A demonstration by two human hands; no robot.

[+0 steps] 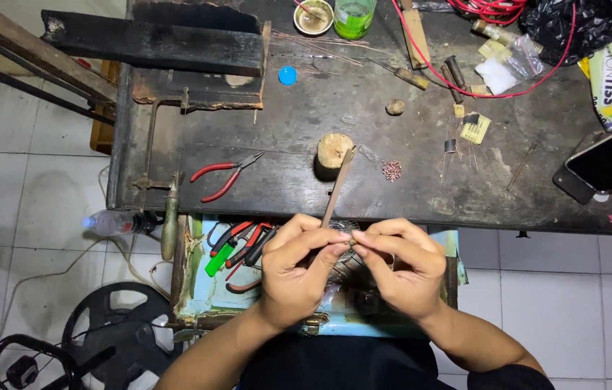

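Surface: the dark, worn surface (335, 123) fills the upper half of your view, above a pale tiled floor.
Drawer: an open drawer (208, 296) with a light blue lining sits just below the surface's front edge, under your hands; pliers with red and green handles lie at its left end.
Phone: a dark phone (609, 159) lies at the right edge of the surface.
Pliers: red-handled pliers (223, 177) rest on the surface, left of the wooden stump.
Stump: a short round wooden stump (335, 152) stands near the front edge, just above your hands.
Left hand: your left hand (295, 271) has its grip closed on a thin flat tool (337, 189), which slants up past the stump.
Right hand: your right hand (403, 271) pinches its fingertips together against those of the left; what it grips is too small to tell.
Beads: a small heap of copper-coloured pieces (392, 170) lies right of the stump, apart from both hands.
Cap: a blue cap (288, 75) lies further back.
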